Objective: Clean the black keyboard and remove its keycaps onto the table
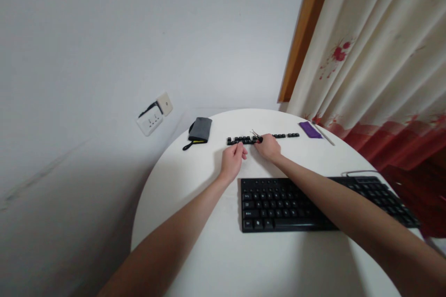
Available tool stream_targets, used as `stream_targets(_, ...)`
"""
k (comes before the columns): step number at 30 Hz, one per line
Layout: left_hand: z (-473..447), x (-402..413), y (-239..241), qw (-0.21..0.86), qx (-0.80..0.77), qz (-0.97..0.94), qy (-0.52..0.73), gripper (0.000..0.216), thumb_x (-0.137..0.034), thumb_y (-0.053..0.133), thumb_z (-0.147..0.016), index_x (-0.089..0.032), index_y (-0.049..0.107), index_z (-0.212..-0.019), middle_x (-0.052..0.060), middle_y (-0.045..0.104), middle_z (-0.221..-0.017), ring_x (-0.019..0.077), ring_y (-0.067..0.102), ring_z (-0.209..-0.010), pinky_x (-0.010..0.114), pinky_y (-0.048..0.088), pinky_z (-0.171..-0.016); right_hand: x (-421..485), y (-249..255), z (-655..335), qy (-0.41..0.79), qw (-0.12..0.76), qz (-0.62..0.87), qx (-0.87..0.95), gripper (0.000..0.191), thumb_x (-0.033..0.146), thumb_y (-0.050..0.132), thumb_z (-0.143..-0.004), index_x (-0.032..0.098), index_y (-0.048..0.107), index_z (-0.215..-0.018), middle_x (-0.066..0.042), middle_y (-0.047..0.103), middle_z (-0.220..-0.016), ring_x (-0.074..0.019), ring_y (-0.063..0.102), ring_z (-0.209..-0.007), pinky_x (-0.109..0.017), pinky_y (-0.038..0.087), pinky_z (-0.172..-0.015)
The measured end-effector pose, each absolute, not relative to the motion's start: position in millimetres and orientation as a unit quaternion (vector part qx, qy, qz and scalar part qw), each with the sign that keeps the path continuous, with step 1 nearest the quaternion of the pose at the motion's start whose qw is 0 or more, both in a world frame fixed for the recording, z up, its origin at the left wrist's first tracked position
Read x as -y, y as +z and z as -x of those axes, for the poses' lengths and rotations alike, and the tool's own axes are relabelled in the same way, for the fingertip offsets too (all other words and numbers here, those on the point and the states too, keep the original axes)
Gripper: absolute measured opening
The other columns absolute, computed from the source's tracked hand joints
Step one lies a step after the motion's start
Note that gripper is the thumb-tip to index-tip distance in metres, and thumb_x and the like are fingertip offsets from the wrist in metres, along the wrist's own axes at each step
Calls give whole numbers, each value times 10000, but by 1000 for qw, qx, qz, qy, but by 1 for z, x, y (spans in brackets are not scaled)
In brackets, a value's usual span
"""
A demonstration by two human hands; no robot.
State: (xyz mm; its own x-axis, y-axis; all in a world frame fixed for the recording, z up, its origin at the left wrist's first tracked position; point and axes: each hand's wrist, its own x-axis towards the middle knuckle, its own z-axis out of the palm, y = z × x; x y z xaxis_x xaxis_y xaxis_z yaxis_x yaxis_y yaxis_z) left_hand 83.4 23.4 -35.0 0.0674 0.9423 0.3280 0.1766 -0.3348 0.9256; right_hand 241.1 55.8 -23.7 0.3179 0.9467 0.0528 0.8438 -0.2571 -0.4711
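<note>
Both of my arms reach across a round white table (195, 181) to a row of loose black keycaps (240, 139) laid out near its far edge. My left hand (232, 159) rests just below the row with its fingers curled, fingertips at the keycaps. My right hand (267, 146) is closed on a thin wire keycap puller (255, 134), whose prongs stick up over the row. More keycaps (289, 135) continue to the right of that hand. A black keyboard (299, 204) lies nearer to me, partly under my right forearm.
A grey pouch (200, 130) with a black strap lies at the table's far left. A purple cloth (310, 129) and a thin white stick (324, 134) lie at the far right. A wall socket (150, 122) is on the white wall; a floral curtain (376, 55) hangs right.
</note>
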Motion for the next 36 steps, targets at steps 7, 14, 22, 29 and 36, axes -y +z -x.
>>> stream_targets(7, -83, -23, -35, 363, -449, -633, 515, 463, -455, 422, -946, -168, 617, -639, 5, 581, -539, 144, 551, -547, 260, 399, -592, -56, -23, -241, 123, 211, 782, 574, 233, 315, 603, -812, 170, 716, -956, -148, 734, -995, -274, 696, -923, -321, 508, -752)
stream_targets(14, -82, -25, -38, 358, -449, -635, 516, 467, -459, 420, -947, -167, 620, -643, 5, 584, -543, 143, 554, -552, 258, 406, -598, -58, -25, -242, 124, 211, 780, 575, 229, 319, 600, -816, 179, 717, -954, -140, 736, -989, -271, 693, -932, -322, 507, -757)
stream_targets(22, -82, -24, -38, 361, -443, -638, 515, 464, -462, 422, -950, -169, 613, -645, 0, 575, -544, 140, 548, -555, 256, 399, -593, -58, -26, -243, 123, 215, 778, 577, 236, 324, 613, -804, 166, 710, -950, -152, 732, -989, -275, 693, -922, -318, 503, -737)
stream_targets(29, -82, -26, -40, 361, -445, -637, 515, 467, -475, 419, -944, -169, 612, -649, 6, 573, -548, 143, 540, -553, 255, 386, -575, -59, -26, -243, 124, 220, 775, 579, 224, 327, 607, -808, 177, 714, -936, -143, 735, -978, -277, 695, -915, -320, 501, -738)
stream_targets(36, -82, -26, -41, 358, -447, -641, 512, 462, -464, 413, -951, -170, 618, -659, 3, 575, -551, 140, 531, -546, 255, 379, -574, -60, -28, -243, 129, 231, 772, 578, 203, 314, 625, -795, 178, 721, -913, -134, 737, -958, -270, 694, -911, -307, 496, -738)
